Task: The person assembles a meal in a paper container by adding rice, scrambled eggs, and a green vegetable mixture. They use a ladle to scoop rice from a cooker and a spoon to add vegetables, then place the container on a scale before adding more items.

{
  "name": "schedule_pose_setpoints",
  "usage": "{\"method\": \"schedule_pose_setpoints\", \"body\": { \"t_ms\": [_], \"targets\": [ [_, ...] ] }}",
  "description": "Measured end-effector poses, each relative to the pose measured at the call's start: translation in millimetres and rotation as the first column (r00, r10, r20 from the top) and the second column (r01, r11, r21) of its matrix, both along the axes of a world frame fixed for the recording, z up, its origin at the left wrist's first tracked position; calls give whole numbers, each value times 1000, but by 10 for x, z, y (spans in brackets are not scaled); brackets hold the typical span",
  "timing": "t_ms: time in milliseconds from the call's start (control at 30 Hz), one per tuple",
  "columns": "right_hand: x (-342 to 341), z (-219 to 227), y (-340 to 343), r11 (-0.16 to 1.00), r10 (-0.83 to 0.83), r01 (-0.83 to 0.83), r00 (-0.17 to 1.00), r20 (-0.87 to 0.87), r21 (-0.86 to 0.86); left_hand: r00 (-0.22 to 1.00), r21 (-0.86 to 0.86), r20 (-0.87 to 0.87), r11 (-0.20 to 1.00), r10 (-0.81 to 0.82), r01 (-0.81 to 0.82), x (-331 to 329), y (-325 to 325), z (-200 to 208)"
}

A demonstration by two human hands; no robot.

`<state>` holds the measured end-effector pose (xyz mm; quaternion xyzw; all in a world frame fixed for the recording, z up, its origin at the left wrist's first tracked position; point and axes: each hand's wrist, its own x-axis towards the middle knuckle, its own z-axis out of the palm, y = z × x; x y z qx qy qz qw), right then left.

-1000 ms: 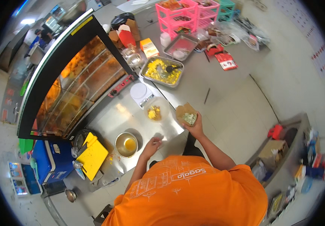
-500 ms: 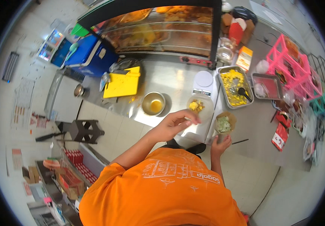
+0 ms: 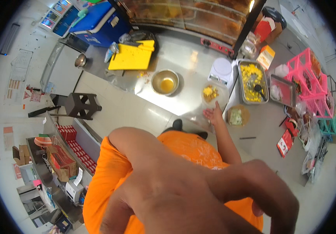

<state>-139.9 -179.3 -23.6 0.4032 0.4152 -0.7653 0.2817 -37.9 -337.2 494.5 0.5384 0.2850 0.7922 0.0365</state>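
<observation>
My left hand (image 3: 179, 199) is raised close to the camera, large and blurred. Its bent fingers are spread apart, the tips are mostly out of sight, and nothing shows in it. My right hand (image 3: 214, 114) has its fingers stretched out beside a clear plastic container (image 3: 221, 89); I cannot tell whether it touches the rim. Yellow and brown food (image 3: 210, 93) lies in that container. Just right of my right hand, pale green food (image 3: 236, 117) sits on brown paper (image 3: 245, 113) on the counter. A white kitchen scale (image 3: 221, 70) stands beyond the container.
A steel bowl (image 3: 164, 82) holds yellow liquid. Further left lies a yellow cutting board (image 3: 131, 57) near a blue cooler (image 3: 97, 27). At right are a steel tray (image 3: 268, 80) of yellow food with a black spoon, and pink baskets (image 3: 312, 84). A glass warmer (image 3: 203, 17) stands behind.
My left hand has come up from above the container to close by the camera. My right hand has let go of the paper with green food and moved left. The view has shifted.
</observation>
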Motion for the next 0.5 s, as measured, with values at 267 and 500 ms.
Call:
{"method": "schedule_pose_setpoints", "body": {
  "t_ms": [267, 500],
  "targets": [
    [702, 28, 236, 896, 443, -439, 892, -84, 66, 734, -655, 179, 636, 655, -408, -229, -1053, -699],
    [1236, 383, 183, 859, 490, -488, 871, 25, 156, 105, -788, -484, -380, 869, -485, -775, -2449, -1930]
  ]
}}
